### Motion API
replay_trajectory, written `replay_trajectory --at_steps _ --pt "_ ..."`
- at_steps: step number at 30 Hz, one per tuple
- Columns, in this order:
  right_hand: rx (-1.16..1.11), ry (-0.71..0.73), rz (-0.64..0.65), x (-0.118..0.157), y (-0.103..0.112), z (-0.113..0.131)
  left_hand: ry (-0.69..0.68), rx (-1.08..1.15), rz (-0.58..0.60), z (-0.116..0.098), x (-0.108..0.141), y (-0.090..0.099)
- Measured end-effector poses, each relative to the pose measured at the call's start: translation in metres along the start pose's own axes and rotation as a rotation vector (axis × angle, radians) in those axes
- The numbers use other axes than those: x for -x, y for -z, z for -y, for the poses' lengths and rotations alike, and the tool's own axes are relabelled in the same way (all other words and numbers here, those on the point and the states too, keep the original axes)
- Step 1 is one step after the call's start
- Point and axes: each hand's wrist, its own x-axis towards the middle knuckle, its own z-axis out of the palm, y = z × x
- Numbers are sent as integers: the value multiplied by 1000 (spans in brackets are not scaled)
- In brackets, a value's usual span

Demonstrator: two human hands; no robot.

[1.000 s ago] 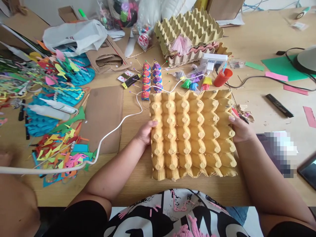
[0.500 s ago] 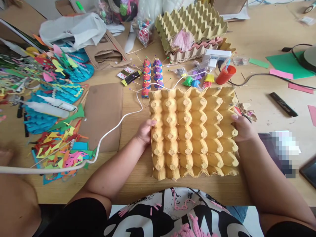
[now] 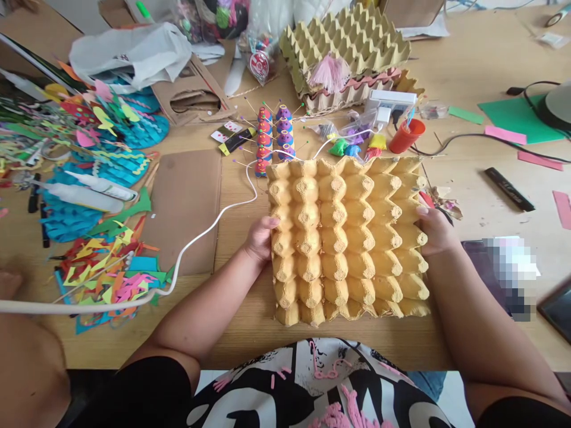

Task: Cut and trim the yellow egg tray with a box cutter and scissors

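Observation:
A yellow egg tray (image 3: 339, 244) is held over the near side of the table, its bumpy face toward me. My left hand (image 3: 262, 238) grips the tray's left edge, thumb on top and the other fingers hidden behind it. On the opposite edge my right hand (image 3: 436, 230) has the same kind of hold. Just beyond the tray stand two rows of painted egg-carton caterpillars, one red and blue (image 3: 264, 139), one purple and blue (image 3: 284, 134), with pins sticking out as feelers.
A white cable (image 3: 200, 238) crosses the table on the left, by a cardboard sheet (image 3: 182, 208) and coloured paper scraps (image 3: 104, 261). More egg trays (image 3: 343, 41) are stacked at the back. A red cup (image 3: 407, 135) and black marker (image 3: 508, 189) lie to the right. Another person's arm (image 3: 29, 356) shows at left.
Both hands keep their hold on the egg tray. It has shifted very slightly to the left in view, along with small movement of the scene.

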Motion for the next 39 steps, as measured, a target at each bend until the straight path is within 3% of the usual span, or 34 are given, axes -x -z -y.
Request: replay_trajectory --at_steps 6,9,15,18,26,39 --pt "-210 -170 13 -1 3 -12 -28 -27 3 -1 0 -3" --pt "-288 -235 24 -1 3 -15 -17 52 -23 -2 1 -4" --pt "-661 -461 -36 3 1 -11 1 254 -3 -4 3 -7" --pt "-698 -489 -46 4 1 -10 17 308 1 -4 3 -7" --pt "-594 -470 -26 1 3 -16 22 325 -10 -2 3 -6" --pt "-114 -312 61 0 10 -18 54 318 56 0 4 -4"
